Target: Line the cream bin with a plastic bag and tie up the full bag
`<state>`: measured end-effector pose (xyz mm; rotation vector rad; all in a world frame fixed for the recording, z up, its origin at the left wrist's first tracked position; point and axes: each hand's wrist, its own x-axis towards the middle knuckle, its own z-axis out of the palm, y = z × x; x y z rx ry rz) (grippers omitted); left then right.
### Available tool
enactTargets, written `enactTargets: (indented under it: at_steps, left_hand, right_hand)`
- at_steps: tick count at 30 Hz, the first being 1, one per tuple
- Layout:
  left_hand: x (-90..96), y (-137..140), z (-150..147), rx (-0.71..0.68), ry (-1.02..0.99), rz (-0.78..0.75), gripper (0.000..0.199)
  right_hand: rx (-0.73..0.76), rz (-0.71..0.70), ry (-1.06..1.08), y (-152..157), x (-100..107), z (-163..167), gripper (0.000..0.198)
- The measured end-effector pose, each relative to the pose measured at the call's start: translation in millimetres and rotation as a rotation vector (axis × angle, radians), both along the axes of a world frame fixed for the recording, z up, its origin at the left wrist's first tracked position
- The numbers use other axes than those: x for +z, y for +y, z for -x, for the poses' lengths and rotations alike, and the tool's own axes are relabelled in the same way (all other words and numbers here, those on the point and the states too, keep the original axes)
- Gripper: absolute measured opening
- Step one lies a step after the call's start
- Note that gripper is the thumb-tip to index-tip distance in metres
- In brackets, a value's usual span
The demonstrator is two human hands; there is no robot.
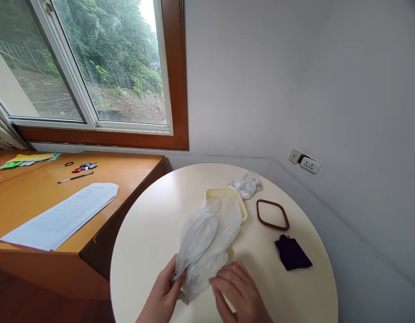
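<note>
A white translucent plastic bag (207,237) spreads over the round table in front of me, its upper part lying across a cream plastic tray (224,192). My left hand (167,287) pinches the bag's lower left edge between thumb and fingers. Beside the bag's lower right side is my right hand (236,289), its fingers bent and slightly apart; I see nothing held in it. Whether its fingertips touch the plastic is unclear. The bag hides much of the tray.
On the round table (153,215) lie a crumpled clear bag (248,185), a brown rounded-square frame (273,225) and a dark purple cloth pouch (292,253). Papers (66,215), a pen (75,177) and keys (84,167) rest on the wooden desk (140,168) at left. A wall stands close behind.
</note>
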<state>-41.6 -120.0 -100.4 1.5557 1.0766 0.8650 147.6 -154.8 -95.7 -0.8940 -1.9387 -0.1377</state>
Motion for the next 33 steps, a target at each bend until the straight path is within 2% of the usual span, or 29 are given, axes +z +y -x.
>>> enactTargets:
  at_steps: [3, 6, 10, 13, 15, 17, 19, 21, 23, 26, 28, 30, 33]
  left_hand:
    - [8.4, 7.5, 10.5, -0.009, 0.077, -0.072, 0.032]
    - [18.9, 13.8, 19.2, -0.029, 0.148, -0.141, 0.031]
    - [39.9, 22.6, 26.0, -0.081, 0.234, -0.242, 0.029]
    - [67.3, 33.4, 26.5, -0.133, 0.237, -0.38, 0.025]
    - [90.5, 42.9, 24.1, -0.263, 0.223, -0.442, 0.027]
    - [114.0, 53.1, 20.4, -0.386, 0.191, -0.504, 0.029]
    - [134.9, 62.6, 17.3, -0.433, 0.175, -0.54, 0.028]
    - [151.7, 70.6, 17.0, -0.406, 0.186, -0.559, 0.024]
    - [165.0, 77.3, 20.7, -0.318, 0.207, -0.567, 0.019]
    - [179.5, 85.8, 32.8, -0.128, 0.239, -0.546, 0.012]
    - [184.5, 91.6, 43.5, -0.011, 0.267, -0.51, 0.015]
    - [184.3, 97.6, 54.6, 0.07, 0.291, -0.451, 0.019]
    - [173.9, 107.0, 69.5, 0.126, 0.27, -0.366, 0.025]
  right_hand:
    - [-0.174, 0.017, -0.059, 4.6, 10.5, -21.4, 0.031]
    - [-0.332, 0.055, -0.22, 17.2, 10.5, -35.7, 0.05]
    - [-0.413, 0.141, -0.384, 41.2, 17.1, -40.4, 0.073]
    - [-0.41, 0.171, -0.382, 59.5, 37.4, -38.4, 0.077]
    - [-0.366, 0.208, -0.349, 69.7, 57.0, -36.9, 0.076]
    - [-0.269, 0.288, -0.325, 77.7, 78.2, -36.0, 0.077]
    - [-0.152, 0.335, -0.293, 84.4, 97.5, -36.3, 0.082]
    - [-0.059, 0.334, -0.261, 90.8, 113.1, -38.1, 0.079]
    - [-0.025, 0.325, -0.266, 97.5, 124.8, -41.5, 0.059]
    - [-0.118, 0.37, -0.34, 107.2, 137.1, -51.0, 0.024]
    - [-0.246, 0.402, -0.392, 112.2, 142.5, -60.0, 0.014]
    - [-0.367, 0.404, -0.453, 115.8, 145.6, -69.9, 0.016]
    - [-0.454, 0.391, -0.564, 120.0, 146.0, -83.0, 0.035]
